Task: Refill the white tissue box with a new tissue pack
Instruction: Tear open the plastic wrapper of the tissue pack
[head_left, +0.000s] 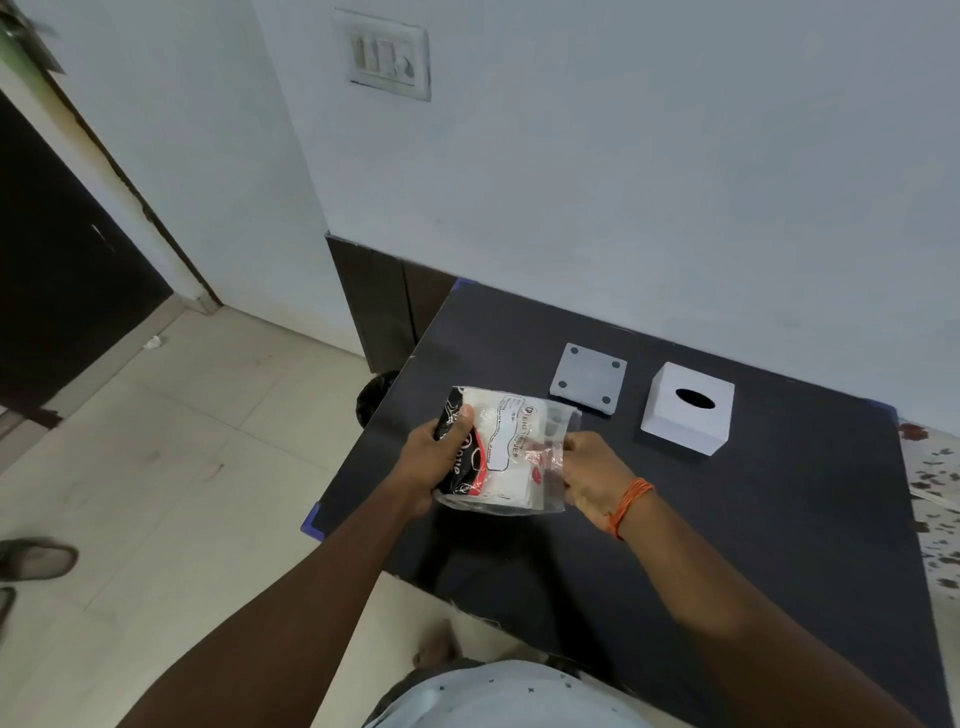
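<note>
Both hands hold the tissue pack (511, 452) above the black table (779, 519), near-left of the white tissue box (687, 410). The left hand (434, 462) grips the pack's printed end, thumb on top. The right hand (592, 475) pinches the clear wrapper end. The grey base plate (588, 378) lies just left of the box.

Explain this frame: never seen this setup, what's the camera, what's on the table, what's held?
No machine: a person wears one wide-angle head camera looking down at their bare hands. The left hand grips the clear plastic tissue pack with black-and-red print by its left end; the right hand, with an orange thread on its wrist, pinches the wrapper's right edge. On the dark matte table stand the white square tissue box with an oval slot and, to its left, a separate grey square base plate with four dark pads.
</note>
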